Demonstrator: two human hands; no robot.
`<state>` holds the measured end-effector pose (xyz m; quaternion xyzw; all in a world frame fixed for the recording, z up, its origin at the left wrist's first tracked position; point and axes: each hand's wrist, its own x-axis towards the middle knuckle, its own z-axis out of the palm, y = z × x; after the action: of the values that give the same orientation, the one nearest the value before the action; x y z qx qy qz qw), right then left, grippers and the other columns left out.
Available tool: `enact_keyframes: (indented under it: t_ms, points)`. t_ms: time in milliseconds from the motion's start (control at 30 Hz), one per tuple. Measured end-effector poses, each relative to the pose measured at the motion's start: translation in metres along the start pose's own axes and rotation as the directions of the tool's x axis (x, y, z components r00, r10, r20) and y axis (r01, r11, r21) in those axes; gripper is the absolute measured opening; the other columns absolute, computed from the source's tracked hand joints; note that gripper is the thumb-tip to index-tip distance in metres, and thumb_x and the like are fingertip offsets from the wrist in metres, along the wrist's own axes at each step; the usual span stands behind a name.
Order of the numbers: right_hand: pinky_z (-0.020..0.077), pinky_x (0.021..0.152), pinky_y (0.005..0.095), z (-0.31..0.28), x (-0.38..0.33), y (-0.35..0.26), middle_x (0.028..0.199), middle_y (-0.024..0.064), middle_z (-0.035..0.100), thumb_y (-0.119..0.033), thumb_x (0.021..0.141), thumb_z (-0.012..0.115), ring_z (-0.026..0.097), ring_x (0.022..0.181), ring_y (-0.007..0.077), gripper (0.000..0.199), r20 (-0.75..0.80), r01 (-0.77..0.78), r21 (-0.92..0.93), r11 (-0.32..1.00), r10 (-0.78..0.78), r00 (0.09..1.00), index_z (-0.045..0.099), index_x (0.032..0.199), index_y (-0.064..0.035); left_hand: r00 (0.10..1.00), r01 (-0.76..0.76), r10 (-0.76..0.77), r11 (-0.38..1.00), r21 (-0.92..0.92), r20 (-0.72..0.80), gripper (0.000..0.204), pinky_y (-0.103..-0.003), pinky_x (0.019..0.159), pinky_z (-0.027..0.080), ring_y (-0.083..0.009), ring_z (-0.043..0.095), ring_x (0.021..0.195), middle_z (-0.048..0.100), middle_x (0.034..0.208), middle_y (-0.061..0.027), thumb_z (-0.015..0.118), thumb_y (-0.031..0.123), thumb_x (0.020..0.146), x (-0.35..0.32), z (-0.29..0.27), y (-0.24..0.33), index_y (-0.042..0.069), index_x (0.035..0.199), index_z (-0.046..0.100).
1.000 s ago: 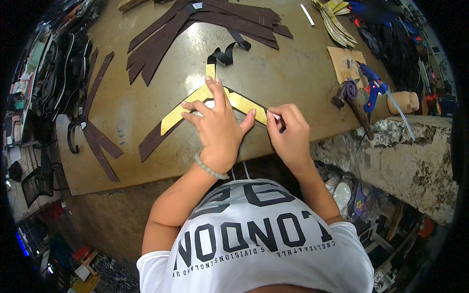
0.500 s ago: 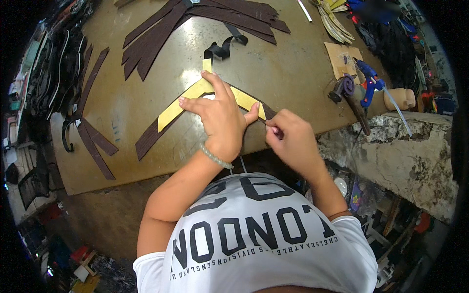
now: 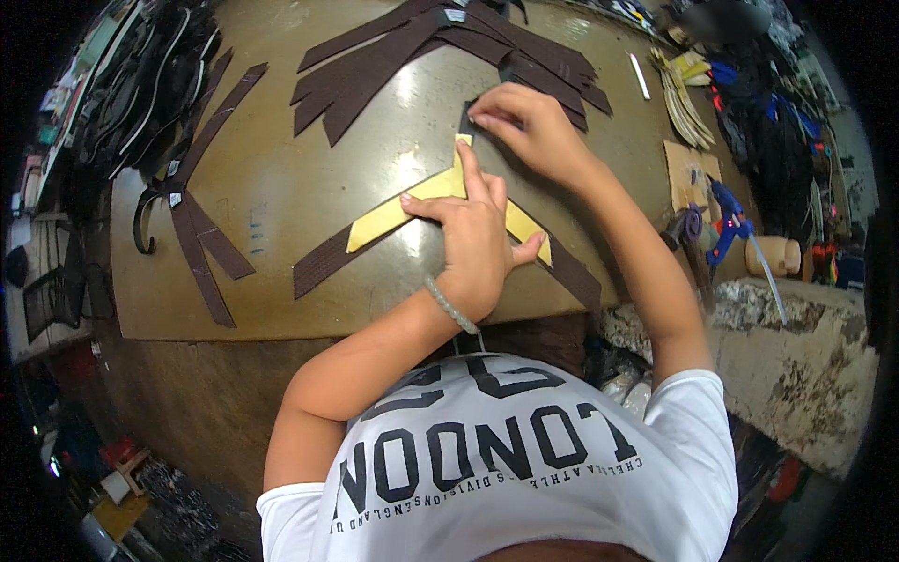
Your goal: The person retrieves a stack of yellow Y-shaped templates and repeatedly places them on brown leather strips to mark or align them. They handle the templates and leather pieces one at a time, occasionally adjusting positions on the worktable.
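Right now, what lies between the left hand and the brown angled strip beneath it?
A flat yellow angled piece: the head view shows it lying on the brown angled strip, with the left hand resting on top.

Left hand (image 3: 473, 234) spread, resting on yellow template (image 3: 379, 222), which lies over dark brown V-shaped piece (image 3: 318, 269) on table (image 3: 309, 178). Right hand (image 3: 534, 136) pinched at black strap (image 3: 465, 119), just beyond template's top tab. Brown strips (image 3: 361, 84) piled farther back, smaller brown bundle (image 3: 201, 267) left, blue glue gun (image 3: 730, 225) right.
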<state>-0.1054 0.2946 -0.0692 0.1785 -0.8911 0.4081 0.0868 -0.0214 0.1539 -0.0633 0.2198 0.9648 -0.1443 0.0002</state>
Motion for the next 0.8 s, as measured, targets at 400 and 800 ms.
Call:
enact_keyframes:
  t_ms: [400,800]
  points:
    - [0.0527,0.08,0.0402,0.006,-0.005,0.001,0.091,0.0116,0.064,-0.005,0.079,0.065,0.063,0.092,0.0316,0.015,0.184,0.288,-0.308,0.907,-0.241,0.953,0.07,0.093,-0.0039,0.994,-0.073,0.073,0.997,-0.004,0.08,0.096,-0.069,0.074,0.053,-0.0434,0.055,0.121,0.039,0.148,-0.0249,0.035,0.087,0.078,0.006,-0.006,-0.006,0.002,0.12,0.054]
    - [0.0532,0.071,0.0411,0.001,-0.001,-0.017,0.087,0.0221,0.067,-0.015,0.092,0.063,0.067,0.08,0.0398,0.017,0.125,0.063,0.073,0.995,-0.072,0.99,0.066,0.098,0.0006,0.998,-0.056,0.055,0.997,-0.058,-0.018,0.099,-0.072,0.075,0.049,-0.0447,0.064,0.101,0.043,0.144,-0.025,0.041,0.086,0.077,0.0,0.004,-0.003,0.002,0.128,0.053]
